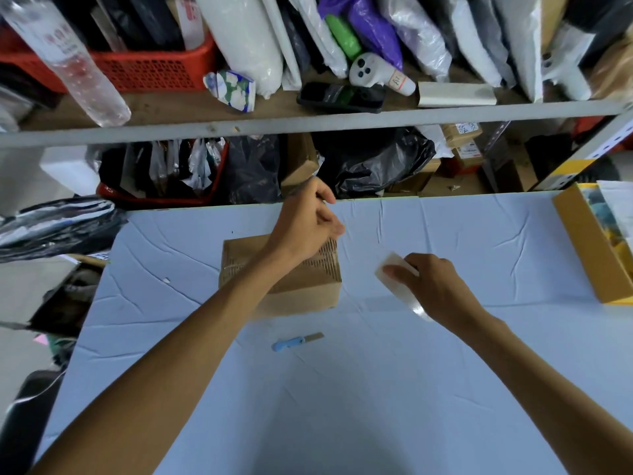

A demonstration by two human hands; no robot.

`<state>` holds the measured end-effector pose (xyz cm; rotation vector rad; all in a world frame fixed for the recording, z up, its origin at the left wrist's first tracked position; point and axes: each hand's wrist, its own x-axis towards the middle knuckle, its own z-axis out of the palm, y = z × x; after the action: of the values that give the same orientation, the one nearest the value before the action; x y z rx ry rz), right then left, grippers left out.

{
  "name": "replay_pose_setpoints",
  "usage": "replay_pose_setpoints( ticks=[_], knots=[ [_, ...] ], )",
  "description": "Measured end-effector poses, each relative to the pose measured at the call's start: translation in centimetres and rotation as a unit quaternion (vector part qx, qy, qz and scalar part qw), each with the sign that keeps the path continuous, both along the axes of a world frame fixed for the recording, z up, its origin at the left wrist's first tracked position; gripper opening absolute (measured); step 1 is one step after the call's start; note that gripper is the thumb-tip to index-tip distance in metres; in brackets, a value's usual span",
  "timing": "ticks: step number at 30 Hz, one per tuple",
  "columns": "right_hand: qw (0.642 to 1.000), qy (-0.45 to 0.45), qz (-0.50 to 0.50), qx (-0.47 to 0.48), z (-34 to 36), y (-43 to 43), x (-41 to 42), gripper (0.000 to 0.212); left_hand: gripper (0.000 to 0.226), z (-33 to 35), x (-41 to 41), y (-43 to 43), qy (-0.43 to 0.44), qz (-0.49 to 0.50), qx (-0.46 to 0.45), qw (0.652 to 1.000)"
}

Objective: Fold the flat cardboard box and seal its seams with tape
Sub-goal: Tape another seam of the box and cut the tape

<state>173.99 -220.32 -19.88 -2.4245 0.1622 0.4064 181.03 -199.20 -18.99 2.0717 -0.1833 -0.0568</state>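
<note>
A folded brown cardboard box [301, 289] stands on the table covered in light blue cloth [376, 389], with shiny clear tape across its top. My left hand [308, 221] hovers over the box's far right corner, fingers curled and thumb and fingertips pinched together, apparently on the end of the clear tape. To the right of the box, my right hand [428, 282] grips a roll of clear tape [390, 269] just above the cloth. The roll is mostly hidden under my fingers.
A small knife with a blue handle [294, 341] lies on the cloth in front of the box. An open yellow cardboard box [582, 248] sits at the table's right edge. Cluttered shelves [308, 121] with bags and a red basket [147, 68] stand behind the table.
</note>
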Motion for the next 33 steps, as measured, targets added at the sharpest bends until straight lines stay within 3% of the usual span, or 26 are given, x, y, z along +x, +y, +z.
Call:
replay_pose_setpoints(
  ticks=[2,6,8,10,12,13,16,20,23,27,33],
  knots=[
    [0.997,0.039,-0.045,-0.043,-0.8,0.6,-0.3,0.045,0.034,-0.3,-0.2,-0.9,-0.016,-0.018,0.053,0.998],
    [0.997,-0.003,-0.074,-0.029,-0.8,1.2,-1.2,0.053,0.027,-1.1,0.3,-0.8,0.036,-0.009,0.090,0.995],
    [0.995,0.007,-0.079,0.060,-0.2,0.9,-1.4,0.051,0.019,-0.8,0.9,-0.3,0.059,-0.024,0.095,0.993],
    [0.983,0.041,-0.078,0.159,0.5,0.5,-1.4,0.038,0.011,0.0,1.4,-0.1,0.051,-0.032,0.079,0.995],
    [0.978,0.049,-0.051,0.196,0.7,0.1,-1.3,0.020,0.008,0.7,1.7,0.2,0.038,-0.027,0.057,0.997],
    [0.979,0.048,-0.038,0.197,0.7,-0.1,-1.3,0.017,0.010,1.0,1.9,0.3,0.033,-0.025,0.052,0.998],
    [0.975,0.113,-0.023,0.187,-0.4,-0.4,-0.9,0.042,0.022,1.0,1.6,0.1,0.056,-0.026,0.057,0.996],
    [0.979,0.183,-0.084,0.021,-2.8,-0.2,-1.8,0.048,0.027,-0.7,0.7,-0.5,0.136,-0.032,0.089,0.986],
    [0.977,0.169,-0.109,0.065,-2.9,0.3,-3.1,0.047,0.032,-1.2,1.1,0.5,0.177,-0.060,0.123,0.975],
    [0.960,0.143,-0.109,0.215,-1.1,1.6,-3.9,0.044,0.039,0.0,2.5,1.3,0.112,-0.034,0.088,0.989],
    [0.951,0.150,-0.144,0.230,0.0,2.6,-3.6,0.039,0.041,0.8,4.6,1.6,0.072,-0.069,0.115,0.988]
  ],
)
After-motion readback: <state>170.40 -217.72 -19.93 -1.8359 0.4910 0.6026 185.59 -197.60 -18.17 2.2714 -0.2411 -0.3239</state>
